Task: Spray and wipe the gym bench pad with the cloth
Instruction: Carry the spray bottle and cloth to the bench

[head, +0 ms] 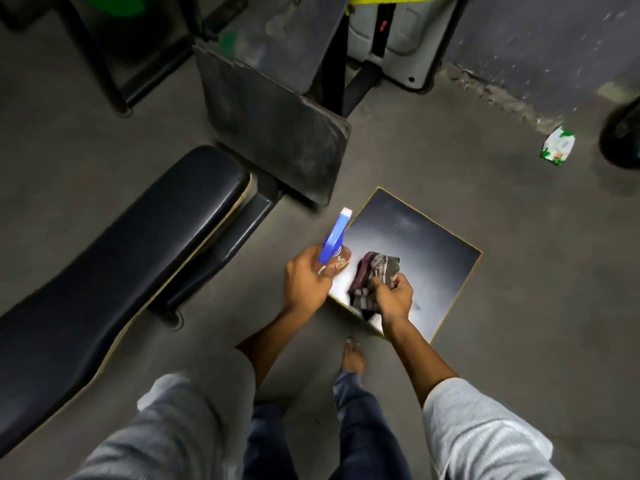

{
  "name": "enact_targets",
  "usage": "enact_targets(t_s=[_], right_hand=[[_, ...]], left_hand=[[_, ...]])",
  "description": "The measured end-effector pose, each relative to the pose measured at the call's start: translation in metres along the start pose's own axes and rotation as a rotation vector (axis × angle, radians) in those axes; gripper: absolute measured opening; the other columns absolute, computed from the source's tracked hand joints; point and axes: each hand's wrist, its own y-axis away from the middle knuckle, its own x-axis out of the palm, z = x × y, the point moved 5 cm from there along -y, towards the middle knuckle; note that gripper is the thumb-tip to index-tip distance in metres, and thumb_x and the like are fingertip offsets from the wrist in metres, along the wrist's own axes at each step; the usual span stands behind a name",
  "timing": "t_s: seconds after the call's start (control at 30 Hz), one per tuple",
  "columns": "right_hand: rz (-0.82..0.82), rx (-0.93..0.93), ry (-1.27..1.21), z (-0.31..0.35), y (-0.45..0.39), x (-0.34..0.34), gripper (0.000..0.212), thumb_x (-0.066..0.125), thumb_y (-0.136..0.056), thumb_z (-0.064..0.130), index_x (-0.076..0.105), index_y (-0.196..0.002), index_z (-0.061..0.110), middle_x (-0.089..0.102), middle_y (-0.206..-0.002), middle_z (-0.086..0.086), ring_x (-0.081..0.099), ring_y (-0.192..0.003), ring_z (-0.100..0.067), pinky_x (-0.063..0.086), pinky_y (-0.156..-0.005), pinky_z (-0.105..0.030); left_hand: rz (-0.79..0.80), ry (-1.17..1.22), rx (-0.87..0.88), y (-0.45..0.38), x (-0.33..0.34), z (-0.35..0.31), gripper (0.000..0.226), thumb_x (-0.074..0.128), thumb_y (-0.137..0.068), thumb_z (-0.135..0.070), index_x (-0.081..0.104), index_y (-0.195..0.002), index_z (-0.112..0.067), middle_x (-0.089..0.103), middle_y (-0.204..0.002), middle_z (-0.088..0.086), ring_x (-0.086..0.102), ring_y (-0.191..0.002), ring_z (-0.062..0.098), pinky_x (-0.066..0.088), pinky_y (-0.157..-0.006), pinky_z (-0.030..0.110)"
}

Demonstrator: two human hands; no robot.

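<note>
A long black gym bench pad (131, 258) runs diagonally across the left, its near end at the lower left. My left hand (308, 278) grips a spray bottle (334, 242) with a blue trigger head and white nozzle pointing up and away. My right hand (393, 297) holds a crumpled dark patterned cloth (374, 273). Both hands hover over the near corner of a dark square board (426, 244), to the right of the bench.
A dusty tilted bench pad (273, 129) stands beyond the hands. The board has a thin yellow edge and lies on the grey concrete floor (519, 306). A green and white wrapper (557, 147) lies at the right. A bare foot (353, 358) is below the hands.
</note>
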Motion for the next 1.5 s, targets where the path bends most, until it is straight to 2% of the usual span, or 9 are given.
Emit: enact_targets(t_s=[0.1,0.27,0.4,0.6,0.73,0.97,1.2,1.3,1.5], right_hand=[[0.065,0.003,-0.035,0.0,0.037,0.032,0.009,0.076,-0.088,0.01,0.071,-0.092,0.017,0.081,-0.101,-0.013,0.078,-0.097,-0.037,0.064,-0.094,-0.058],[0.183,-0.086,-0.021,0.03,0.138,0.103,0.011,0.071,-0.094,0.004,0.072,-0.102,0.011,0.079,-0.101,-0.016,0.072,-0.087,-0.028,0.062,-0.088,-0.043],[0.28,-0.158,0.043,0.041,0.208,0.174,0.007,0.07,-0.094,0.003,0.066,-0.099,0.006,0.067,-0.081,-0.01,0.061,-0.068,-0.023,0.056,-0.054,-0.024],[0.434,-0.196,0.121,0.046,0.297,0.289,0.013,0.062,-0.101,-0.003,0.06,-0.097,0.009,0.062,-0.07,-0.008,0.06,-0.039,-0.003,0.051,-0.037,-0.021],[0.513,-0.207,0.183,0.04,0.33,0.359,0.017,0.065,-0.099,-0.001,0.062,-0.089,0.013,0.066,-0.074,-0.01,0.063,-0.058,-0.018,0.058,-0.044,-0.026],[0.624,-0.169,0.346,0.011,0.332,0.499,0.03,0.071,-0.091,-0.009,0.064,-0.114,0.008,0.068,-0.083,-0.009,0.062,-0.066,-0.019,0.053,-0.044,-0.023],[0.708,-0.071,0.506,-0.016,0.284,0.618,0.055,0.085,-0.08,0.02,0.061,-0.127,0.005,0.073,-0.114,-0.012,0.073,-0.107,-0.034,0.063,-0.097,-0.05],[0.741,-0.089,0.598,-0.016,0.264,0.657,0.036,0.075,-0.089,0.012,0.068,-0.125,0.007,0.077,-0.113,-0.011,0.075,-0.104,-0.033,0.065,-0.083,-0.041],[0.901,-0.07,0.8,-0.016,0.236,0.697,0.022,0.066,-0.1,-0.004,0.069,-0.121,0.002,0.073,-0.098,-0.006,0.072,-0.085,-0.021,0.06,-0.057,-0.021]], left_hand=[[-0.066,-0.012,-0.064,0.013,-0.059,0.019,0.028,0.089,-0.081,-0.024,0.077,-0.105,-0.016,0.078,-0.086,0.012,0.071,-0.083,0.039,0.054,-0.073,0.039],[-0.222,-0.017,-0.121,0.036,-0.179,0.053,0.025,0.087,-0.081,-0.03,0.075,-0.101,-0.02,0.077,-0.088,0.011,0.07,-0.088,0.038,0.056,-0.074,0.04],[-0.364,0.03,-0.16,0.055,-0.269,0.092,0.037,0.09,-0.08,-0.036,0.076,-0.103,-0.01,0.077,-0.096,0.019,0.069,-0.096,0.043,0.056,-0.078,0.042],[-0.535,0.033,-0.241,0.076,-0.385,0.166,0.036,0.09,-0.08,-0.038,0.076,-0.1,-0.011,0.078,-0.095,0.017,0.07,-0.091,0.043,0.055,-0.075,0.043],[-0.595,0.044,-0.306,0.083,-0.439,0.213,0.034,0.088,-0.08,-0.043,0.075,-0.093,-0.014,0.079,-0.091,0.014,0.07,-0.085,0.042,0.058,-0.073,0.047],[-0.779,0.095,-0.433,0.079,-0.494,0.289,0.059,0.062,-0.077,-0.071,0.071,-0.081,-0.013,0.075,-0.077,0.009,0.069,-0.07,0.033,0.055,-0.061,0.044],[-0.772,0.076,-0.638,0.039,-0.529,0.325,0.039,0.072,-0.096,-0.054,0.071,-0.079,-0.018,0.064,-0.065,-0.005,0.064,-0.064,0.008,0.04,-0.06,0.011],[-0.813,0.143,-0.67,0.017,-0.535,0.335,0.054,0.072,-0.092,-0.062,0.067,-0.075,-0.011,0.059,-0.058,0.001,0.057,-0.056,0.01,0.039,-0.055,0.019],[-0.769,0.242,-0.737,-0.023,-0.536,0.348,0.042,0.078,-0.095,-0.034,0.053,-0.064,-0.023,0.045,-0.048,-0.015,0.045,-0.048,-0.001,0.032,-0.05,0.012]])
